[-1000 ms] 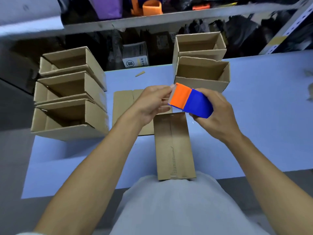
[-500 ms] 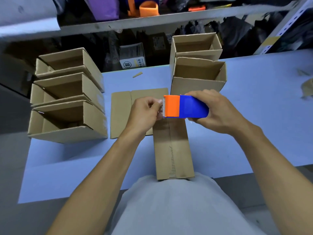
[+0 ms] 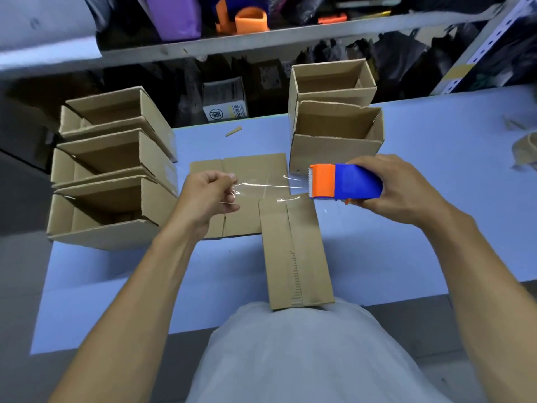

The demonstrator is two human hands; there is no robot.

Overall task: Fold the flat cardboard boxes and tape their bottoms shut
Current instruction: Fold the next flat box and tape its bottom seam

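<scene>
The left hand [image 3: 207,196] pinches the thin, clingy tape [image 3: 268,186]; the right hand [image 3: 398,189] grips the dispenser [image 3: 344,184]. Light, stiff, the box [image 3: 295,251] stands at the table's [image 3: 436,199] near edge; best held by its sides.

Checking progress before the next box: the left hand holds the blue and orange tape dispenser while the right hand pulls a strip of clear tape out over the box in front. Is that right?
Not quite: the hands are swapped. The head view shows the right hand gripping the tape dispenser, while the left hand pinches the end of the clear tape and draws it out above the box in front.
</scene>
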